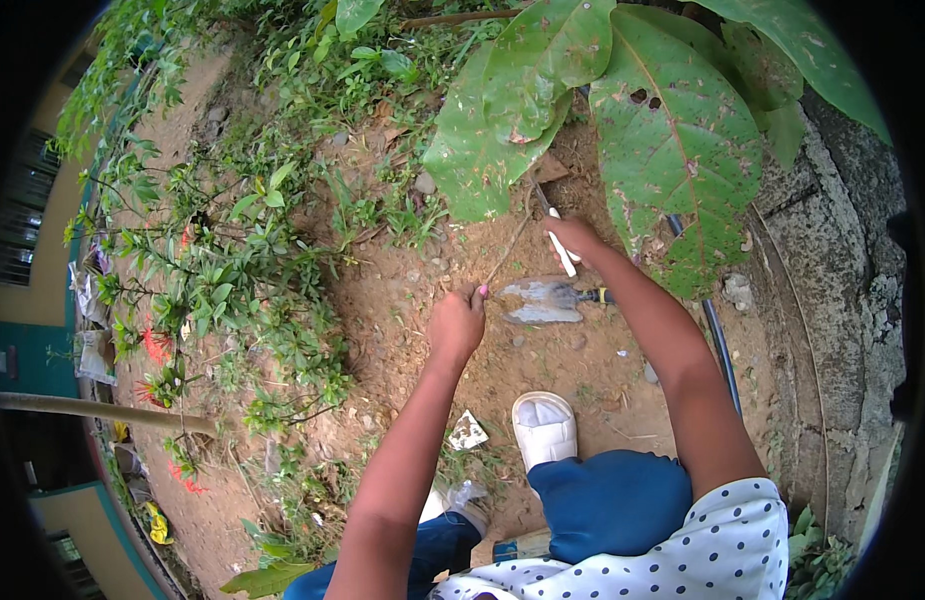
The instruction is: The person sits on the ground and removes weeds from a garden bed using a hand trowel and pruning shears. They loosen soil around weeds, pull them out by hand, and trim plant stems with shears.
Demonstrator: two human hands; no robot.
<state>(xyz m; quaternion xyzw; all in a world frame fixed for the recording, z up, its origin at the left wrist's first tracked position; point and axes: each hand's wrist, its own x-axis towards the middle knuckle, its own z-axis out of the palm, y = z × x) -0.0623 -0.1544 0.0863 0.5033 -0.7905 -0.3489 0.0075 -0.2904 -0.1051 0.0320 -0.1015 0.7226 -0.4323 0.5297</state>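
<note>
My left hand (458,321) pinches the end of a thin brown stem (512,244), which runs up towards the large green leaves (676,150). My right hand (575,238) grips a tool with white handles (561,251), seemingly pruning shears. Its dark metal end (541,196) lies beside the upper part of the stem, under the leaves' edge; whether it touches the stem I cannot tell. Just below my right hand a soil-smeared metal trowel (541,301) lies flat on the brown soil, blade to the left, with a black and yellow handle (601,295) partly behind my forearm.
A leafy shrub with red flowers (156,345) grows at the left. A dark pipe (721,352) runs along the ground at the right, beside a rough concrete edge (845,300). A broken white piece (468,431) lies near my white shoe (543,431). Small stones dot the soil.
</note>
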